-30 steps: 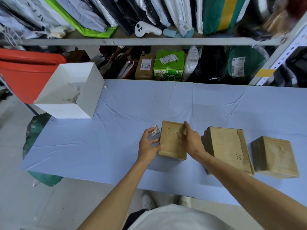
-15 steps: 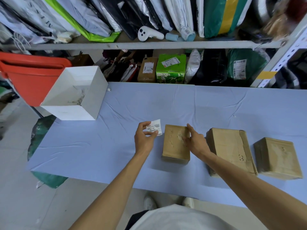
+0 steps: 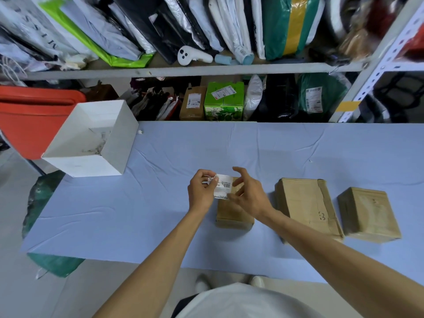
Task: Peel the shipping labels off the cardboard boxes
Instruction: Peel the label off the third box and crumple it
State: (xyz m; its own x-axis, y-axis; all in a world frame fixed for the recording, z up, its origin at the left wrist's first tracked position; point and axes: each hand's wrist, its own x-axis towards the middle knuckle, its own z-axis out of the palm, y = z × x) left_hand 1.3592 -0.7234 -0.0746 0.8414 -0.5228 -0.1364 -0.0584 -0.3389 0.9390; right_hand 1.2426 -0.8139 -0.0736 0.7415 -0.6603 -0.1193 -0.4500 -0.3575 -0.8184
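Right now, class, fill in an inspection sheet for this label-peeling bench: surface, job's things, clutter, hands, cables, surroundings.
Surface: blue cloth, creased, covering the table.
Job's things: three cardboard boxes: near box, middle box, right box, no labels showing on them; label held above the near box.
Clutter: white open box at the far left corner; small white scrap.
Hands: left hand pinches the label; right hand at its right edge, grip unclear.
Cables: nothing seen.
Surroundings: shelf packed with bags; red bin at left.

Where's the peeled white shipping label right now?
Head view, centre: the white barcoded paper shipping label is pinched between the left hand and right hand, above the far end of the leftmost brown cardboard box.
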